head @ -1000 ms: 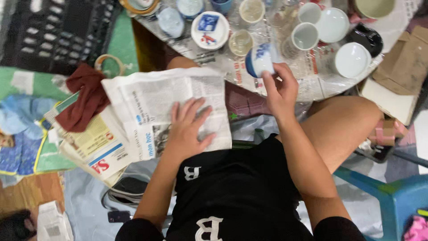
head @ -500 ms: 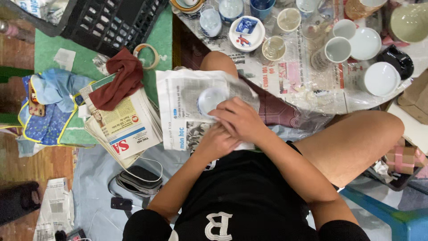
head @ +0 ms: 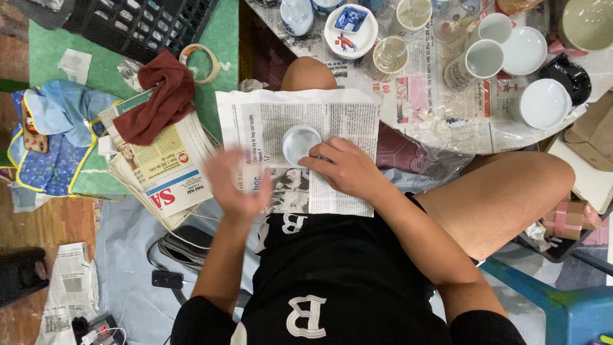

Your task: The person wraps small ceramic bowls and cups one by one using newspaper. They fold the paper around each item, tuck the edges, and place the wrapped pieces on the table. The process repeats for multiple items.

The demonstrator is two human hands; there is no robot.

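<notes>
**Small bowl on a newspaper sheet, right hand beside it**

The right hand lies palm down on a newspaper sheet spread over the person's lap, its fingers loosely stretched and its fingertips touching the near rim of a small white bowl. The bowl sits on the sheet with its mouth up, just left of and beyond the right hand's knuckles. Whether the fingers pinch the rim or only rest against it cannot be told.

The left hand hovers open over the left edge of the sheet, fingers spread and blurred, holding nothing. The bowl lies to its right and a little farther out, apart from it.

Left of the left hand a stack of newspapers rests on the floor, with a dark red cloth draped over its far end and a roll of tape just beyond that. Beyond both hands a table covered in newsprint carries white cups and bowls, among them a white mug and a black cup. A blue chair stands to the right of the right arm.
</notes>
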